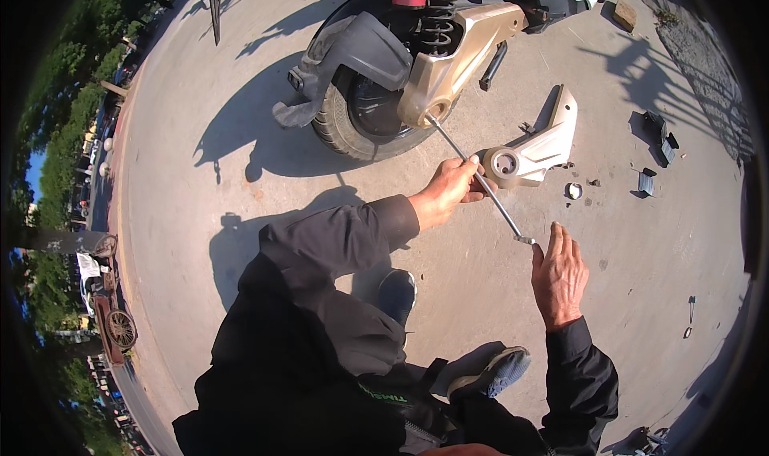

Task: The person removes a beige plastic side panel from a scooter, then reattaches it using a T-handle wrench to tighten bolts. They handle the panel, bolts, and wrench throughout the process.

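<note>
Sunlit concrete pavement [176, 296] forms the working surface, with a cart [104, 320] at its far left edge. Moving right, I record a vehicle's tyre [338, 126], a grey mudguard [372, 51] above it and a gold-coloured swingarm [450, 65]. One end of the metal bar [502, 207] meets the round opening at the swingarm's lower end; the bar slopes from there toward the wearer. My left hand [450, 187] is wrapped around its middle. Beside that hand, a pale loose arm [545, 147] lies on the ground. My right hand [561, 276] is spread, fingers extended, its thumb at the bar's near end; whether they touch, I cannot tell. Further right lie a small round cap [573, 191] and a small grey box [646, 183].

Assessment: the bar should be held in line with the opening and fully seated before any force goes on. I would use the left hand as a steady guide, apply effort evenly at the near end with the right, and stop if it tilts or slips.
</note>
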The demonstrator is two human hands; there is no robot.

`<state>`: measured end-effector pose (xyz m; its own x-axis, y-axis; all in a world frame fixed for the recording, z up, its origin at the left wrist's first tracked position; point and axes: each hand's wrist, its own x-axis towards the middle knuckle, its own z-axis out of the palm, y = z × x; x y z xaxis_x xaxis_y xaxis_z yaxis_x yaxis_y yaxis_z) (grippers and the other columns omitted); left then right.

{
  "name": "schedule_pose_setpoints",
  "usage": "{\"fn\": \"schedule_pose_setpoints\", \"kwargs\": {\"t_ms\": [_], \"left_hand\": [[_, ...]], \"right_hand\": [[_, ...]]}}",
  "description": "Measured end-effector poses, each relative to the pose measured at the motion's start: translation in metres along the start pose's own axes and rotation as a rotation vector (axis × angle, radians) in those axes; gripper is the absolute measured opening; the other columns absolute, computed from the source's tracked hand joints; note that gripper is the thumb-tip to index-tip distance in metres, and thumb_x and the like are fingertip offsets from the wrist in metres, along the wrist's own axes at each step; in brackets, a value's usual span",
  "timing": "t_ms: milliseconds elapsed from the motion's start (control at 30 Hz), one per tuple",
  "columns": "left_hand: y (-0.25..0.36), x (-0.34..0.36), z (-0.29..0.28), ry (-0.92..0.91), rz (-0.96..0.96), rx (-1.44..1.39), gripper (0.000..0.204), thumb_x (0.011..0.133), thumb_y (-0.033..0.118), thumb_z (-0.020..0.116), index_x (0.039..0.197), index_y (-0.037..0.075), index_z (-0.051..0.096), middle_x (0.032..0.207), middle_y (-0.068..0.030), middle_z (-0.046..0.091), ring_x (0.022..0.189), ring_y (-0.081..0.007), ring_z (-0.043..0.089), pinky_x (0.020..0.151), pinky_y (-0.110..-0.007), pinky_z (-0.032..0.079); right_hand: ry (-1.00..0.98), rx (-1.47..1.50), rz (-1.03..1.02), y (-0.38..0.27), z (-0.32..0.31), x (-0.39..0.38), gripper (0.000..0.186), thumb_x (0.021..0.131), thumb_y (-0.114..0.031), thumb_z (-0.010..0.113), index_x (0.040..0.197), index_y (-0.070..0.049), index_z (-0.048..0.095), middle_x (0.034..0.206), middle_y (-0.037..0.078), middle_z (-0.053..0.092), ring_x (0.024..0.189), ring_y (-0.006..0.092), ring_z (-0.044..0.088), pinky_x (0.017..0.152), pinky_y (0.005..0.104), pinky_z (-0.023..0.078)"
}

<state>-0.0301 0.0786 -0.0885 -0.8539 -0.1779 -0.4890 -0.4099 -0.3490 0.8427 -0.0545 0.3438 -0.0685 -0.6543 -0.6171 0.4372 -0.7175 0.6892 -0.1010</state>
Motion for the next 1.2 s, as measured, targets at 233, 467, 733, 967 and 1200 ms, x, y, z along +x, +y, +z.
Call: {"fn": "schedule_pose_setpoints", "kwargs": {"t_ms": [233, 467, 733, 967, 1200], "left_hand": [[0.001, 0.004, 0.0, 0.035, 0.013, -0.046, 0.033, 0.113, 0.036, 0.033, 0.111, 0.01, 0.053, 0.098, -0.0087, 0.073, 0.092, -0.0145, 0.069, 0.082, -0.032, 0.053], [-0.002, 0.011, 0.001, 0.06, 0.02, -0.081, 0.031, 0.112, 0.036, 0.037, 0.11, 0.01, 0.053, 0.094, -0.0078, 0.074, 0.091, -0.0159, 0.07, 0.081, -0.033, 0.052], [-0.006, 0.014, -0.003, 0.081, -0.001, -0.073, 0.031, 0.113, 0.036, 0.037, 0.107, 0.011, 0.053, 0.097, -0.0086, 0.074, 0.095, -0.0174, 0.069, 0.086, -0.036, 0.05], [-0.001, 0.019, -0.009, 0.06, 0.02, -0.046, 0.033, 0.113, 0.036, 0.036, 0.106, 0.009, 0.052, 0.098, -0.0117, 0.073, 0.095, -0.0197, 0.07, 0.087, -0.038, 0.053], [0.003, 0.022, -0.012, 0.075, 0.039, -0.047, 0.033, 0.113, 0.035, 0.035, 0.101, 0.01, 0.052, 0.092, -0.0095, 0.073, 0.089, -0.0161, 0.072, 0.083, -0.035, 0.056]], "right_hand": [[-0.824, 1.291, 0.911, 0.0, 0.017, 0.014, 0.065, 0.112, -0.046, 0.036, 0.087, 0.005, 0.067, 0.068, 0.016, 0.07, 0.056, 0.0278, 0.068, 0.057, 0.0379, 0.054], [-0.684, 1.549, 0.857, -0.005, 0.018, 0.007, 0.041, 0.103, -0.034, 0.057, 0.116, 0.004, 0.065, 0.088, 0.02, 0.075, 0.067, 0.037, 0.071, 0.068, 0.0449, 0.057], [-0.301, 0.374, 0.041, -0.004, 0.003, -0.002, 0.045, 0.1, -0.026, 0.063, 0.133, 0.005, 0.057, 0.11, 0.022, 0.072, 0.089, 0.0315, 0.074, 0.076, 0.0399, 0.058], [-0.715, 1.08, 0.778, -0.003, 0.023, -0.005, 0.055, 0.11, -0.043, 0.047, 0.109, 0.009, 0.067, 0.074, 0.015, 0.071, 0.05, 0.0229, 0.064, 0.055, 0.0333, 0.056], [-0.666, 1.323, 0.794, -0.003, 0.036, -0.009, 0.051, 0.11, -0.04, 0.048, 0.104, 0.006, 0.067, 0.075, 0.012, 0.07, 0.051, 0.025, 0.065, 0.051, 0.0353, 0.052]]}}
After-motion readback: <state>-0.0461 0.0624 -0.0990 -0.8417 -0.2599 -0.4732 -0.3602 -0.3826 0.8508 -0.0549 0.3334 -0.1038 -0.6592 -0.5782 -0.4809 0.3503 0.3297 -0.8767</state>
